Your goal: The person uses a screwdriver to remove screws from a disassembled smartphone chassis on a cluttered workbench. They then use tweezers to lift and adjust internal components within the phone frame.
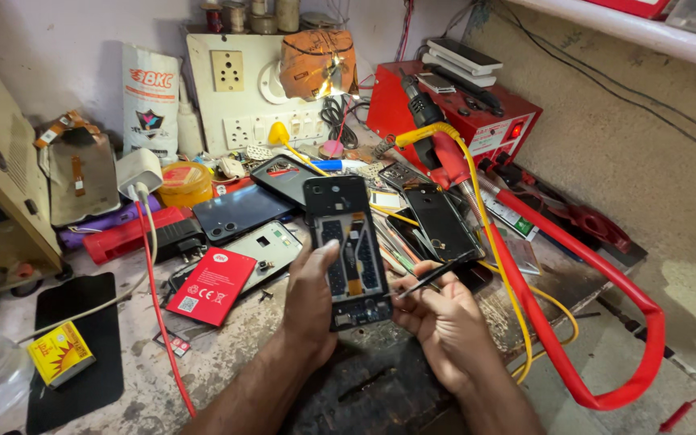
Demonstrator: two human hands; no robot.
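At the far left of the bench we noted a small yellow cardboard box [60,353] lying on a black rubber mat [82,379]. Further right lay a flat red battery pack [212,286] beside a red cable [159,310]. At centre our left hand [309,302] grasped an opened black phone frame [346,250], held upright above the worn worktop [227,346], thumb on its inner face. Our right hand [445,322] gripped thin black tweezers [431,276], tip near the frame's lower edge. A thick red hose [598,322] looped at the right.
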